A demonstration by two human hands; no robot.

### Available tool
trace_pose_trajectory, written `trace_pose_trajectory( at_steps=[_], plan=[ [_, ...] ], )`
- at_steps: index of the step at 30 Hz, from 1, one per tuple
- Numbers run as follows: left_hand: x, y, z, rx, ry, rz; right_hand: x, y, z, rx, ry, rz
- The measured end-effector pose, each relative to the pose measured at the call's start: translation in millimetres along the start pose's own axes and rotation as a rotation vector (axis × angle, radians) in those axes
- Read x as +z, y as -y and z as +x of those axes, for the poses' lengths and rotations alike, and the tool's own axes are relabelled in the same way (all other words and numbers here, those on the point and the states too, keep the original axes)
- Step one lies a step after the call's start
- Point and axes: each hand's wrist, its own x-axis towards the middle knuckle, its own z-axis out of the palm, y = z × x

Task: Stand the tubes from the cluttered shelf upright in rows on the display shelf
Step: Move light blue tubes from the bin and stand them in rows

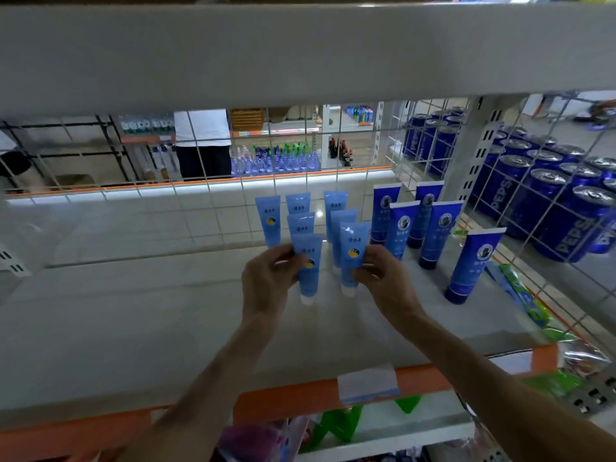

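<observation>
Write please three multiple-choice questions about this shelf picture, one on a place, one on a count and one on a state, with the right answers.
1. Where do the dark blue tubes stand, seen from the light blue tubes?
A. to their left
B. to their right
C. on the shelf above

2. How many dark blue tubes stand on the display shelf?
A. three
B. five
C. eight

3. What do the left hand and the right hand do?
A. each grips a light blue tube
B. both hang free
C. together they hold one can

Answers:
1 B: they stand on the side of the Pepsi cans.
2 B: five can be counted.
3 A: fingers curl round one tube each.
</observation>
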Motion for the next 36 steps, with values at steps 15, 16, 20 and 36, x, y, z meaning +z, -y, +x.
trace_pose_trajectory(
  at_steps=[15,16,20,36],
  plan=[
    [8.7,8.3,-10.8,0.064,-0.004,0.028,-7.6,-8.3,-4.2,-0.012,0.125,-0.050],
    [8.3,8.8,-11.2,0.063,-0.003,0.031,-7.9,-8.4,-4.2,-0.009,0.129,-0.066],
    [3.1,17.7,-9.6,0.021,0.058,0.136,-6.5,-11.5,-6.3,-0.001,0.147,-0.167],
    [-6.8,36.0,-7.9,-0.020,0.110,0.305,-5.0,-10.6,-8.9,0.017,0.180,-0.184]
  ],
)
